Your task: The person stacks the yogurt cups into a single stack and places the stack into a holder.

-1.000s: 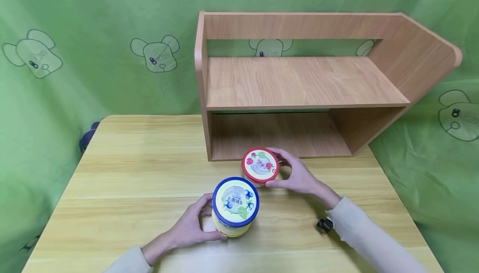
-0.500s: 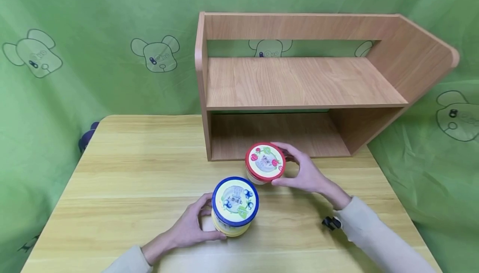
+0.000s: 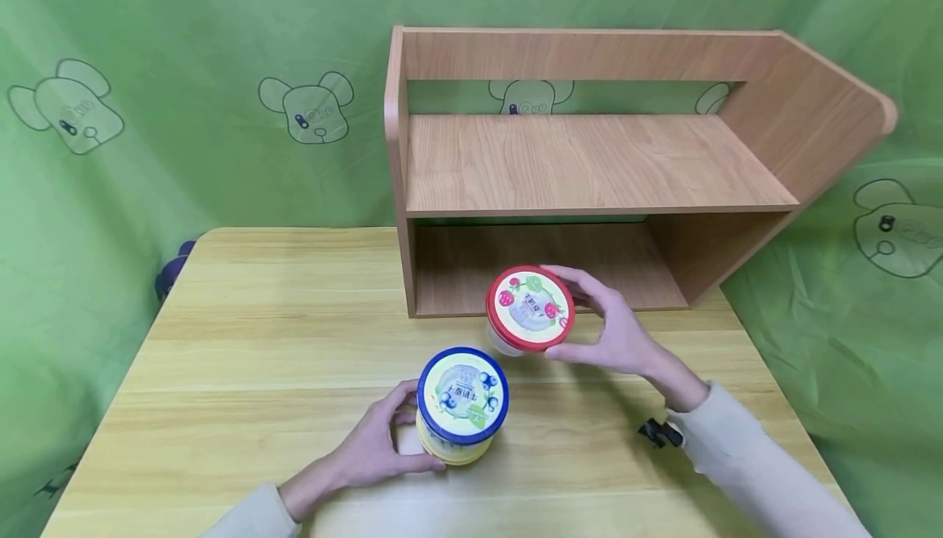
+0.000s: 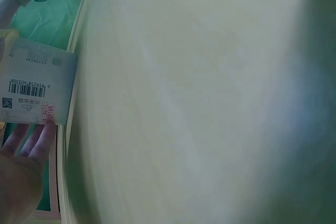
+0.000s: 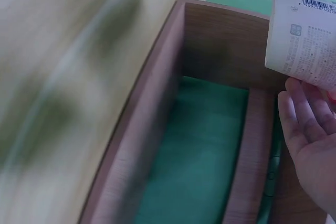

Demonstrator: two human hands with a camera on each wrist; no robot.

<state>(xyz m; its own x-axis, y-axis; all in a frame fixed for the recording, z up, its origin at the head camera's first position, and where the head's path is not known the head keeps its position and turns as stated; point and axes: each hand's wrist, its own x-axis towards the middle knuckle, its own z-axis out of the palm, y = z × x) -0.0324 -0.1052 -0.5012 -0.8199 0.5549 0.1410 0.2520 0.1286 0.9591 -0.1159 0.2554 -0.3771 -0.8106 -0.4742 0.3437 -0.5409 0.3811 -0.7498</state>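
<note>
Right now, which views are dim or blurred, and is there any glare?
Head: bright, fruit prints clear on the blue-lidded tub and red-lidded tub, pale glare on the wooden tabletop near the bottom edge. Left wrist: dim, tabletop soft, barcode legible, right edge darkly blurred. Right wrist: dim, tabletop streaky and blurred, shelf unit sharper.

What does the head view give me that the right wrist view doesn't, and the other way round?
Only the head view: the left hand and the berry-printed tops of the red lid and blue lid.

Only the right wrist view: the barcode and small print on the side of the red-lidded tub.

Both: the right hand holding that tub, the wooden shelf and the green cloth.
</note>
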